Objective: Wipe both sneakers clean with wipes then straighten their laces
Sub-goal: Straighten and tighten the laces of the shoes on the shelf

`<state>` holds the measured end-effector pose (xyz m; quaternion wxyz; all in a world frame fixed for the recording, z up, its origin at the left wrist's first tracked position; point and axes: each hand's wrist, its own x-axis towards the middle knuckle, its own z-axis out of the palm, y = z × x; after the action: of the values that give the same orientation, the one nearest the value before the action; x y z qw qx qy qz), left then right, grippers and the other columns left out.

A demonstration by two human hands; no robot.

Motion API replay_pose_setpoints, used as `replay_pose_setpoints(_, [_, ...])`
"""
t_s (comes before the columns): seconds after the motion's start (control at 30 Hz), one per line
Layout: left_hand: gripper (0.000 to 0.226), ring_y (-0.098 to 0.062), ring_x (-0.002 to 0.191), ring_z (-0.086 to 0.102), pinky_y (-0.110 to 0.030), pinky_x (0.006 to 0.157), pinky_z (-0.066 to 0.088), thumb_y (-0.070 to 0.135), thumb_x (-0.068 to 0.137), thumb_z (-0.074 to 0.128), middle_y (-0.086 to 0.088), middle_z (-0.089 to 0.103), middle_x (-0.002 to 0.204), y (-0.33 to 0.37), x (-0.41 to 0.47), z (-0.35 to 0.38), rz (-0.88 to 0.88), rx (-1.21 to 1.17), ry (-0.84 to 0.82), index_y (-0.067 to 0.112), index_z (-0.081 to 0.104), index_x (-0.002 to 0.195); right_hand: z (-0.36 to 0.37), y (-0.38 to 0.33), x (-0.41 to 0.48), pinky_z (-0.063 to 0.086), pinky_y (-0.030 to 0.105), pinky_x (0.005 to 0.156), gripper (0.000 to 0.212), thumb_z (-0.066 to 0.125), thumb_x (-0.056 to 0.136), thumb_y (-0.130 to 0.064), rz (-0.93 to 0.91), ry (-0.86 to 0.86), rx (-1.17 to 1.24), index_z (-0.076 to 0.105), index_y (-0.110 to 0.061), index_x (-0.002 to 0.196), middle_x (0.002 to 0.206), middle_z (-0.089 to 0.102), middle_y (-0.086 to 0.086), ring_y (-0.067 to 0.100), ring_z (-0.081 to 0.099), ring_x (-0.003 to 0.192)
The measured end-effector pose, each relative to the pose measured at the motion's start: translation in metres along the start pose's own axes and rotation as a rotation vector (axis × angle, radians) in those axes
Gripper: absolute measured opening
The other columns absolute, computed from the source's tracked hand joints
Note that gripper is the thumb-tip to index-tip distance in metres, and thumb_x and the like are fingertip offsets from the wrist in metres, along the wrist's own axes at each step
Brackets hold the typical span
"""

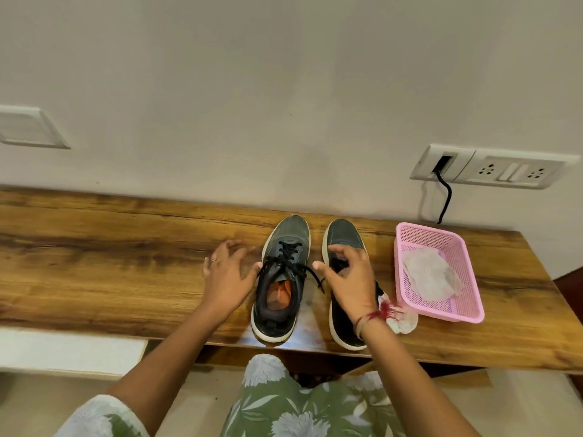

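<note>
— What sits on your wooden table (126,263)?
— The left sneaker (282,285) and the right sneaker (344,234), side by side, toes far, heels at your near edge.
— And to their right?
— A crumpled wipe (405,320), just beside a pink basket (473,294) farther right.

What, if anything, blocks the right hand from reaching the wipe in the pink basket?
Probably nothing, so likely yes. The right hand hangs over the right sneaker, next to the pink basket; the basket has no lid, the wipe lies uncovered in it, and nothing stands between.
</note>
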<state>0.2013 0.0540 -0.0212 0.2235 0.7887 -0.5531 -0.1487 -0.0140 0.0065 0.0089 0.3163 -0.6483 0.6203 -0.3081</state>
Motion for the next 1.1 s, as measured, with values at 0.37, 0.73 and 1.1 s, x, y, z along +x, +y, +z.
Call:
replay_pose_setpoints(0.37, [0.077, -0.026, 0.137, 0.037, -0.058, 0.110, 0.018, 0.077, 0.081, 0.035, -0.007, 0.052, 0.136, 0.029, -0.069, 0.033, 0.397, 0.400, -0.095, 0.019, 0.053, 0.128, -0.008, 0.058, -0.076, 0.040, 0.047, 0.094, 0.065, 0.036, 0.079, -0.069, -0.151, -0.025, -0.588, 0.056, -0.023, 0.119, 0.119, 0.054, -0.002, 0.018, 0.054, 0.110])
replay_pose_setpoints(0.73, [0.040, -0.022, 0.113, 0.058, -0.033, 0.089, 0.040, 0.033, 0.090, 0.059, -0.001, 0.063, 0.120, 0.041, -0.071, 0.014, 0.354, 0.509, -0.267, 0.019, 0.048, 0.126, -0.024, 0.044, -0.061, 0.048, 0.032, 0.086, 0.050, 0.064, 0.081, -0.012, -0.121, -0.403, -0.745, 0.044, -0.013, 0.127, 0.117, 0.056, 0.006, 0.022, 0.048, 0.111])
replay_pose_setpoints(1.1, [0.033, -0.019, 0.116, 0.052, -0.037, 0.093, 0.029, 0.024, 0.091, 0.055, 0.004, 0.061, 0.119, 0.061, -0.086, 0.025, 0.260, 0.430, -0.164, 0.025, 0.047, 0.123, -0.022, 0.031, -0.069, 0.049, 0.032, 0.080, 0.038, 0.054, 0.085, -0.003, -0.100, -0.365, -0.800, 0.050, -0.015, 0.120, 0.106, 0.058, 0.010, 0.024, 0.056, 0.102])
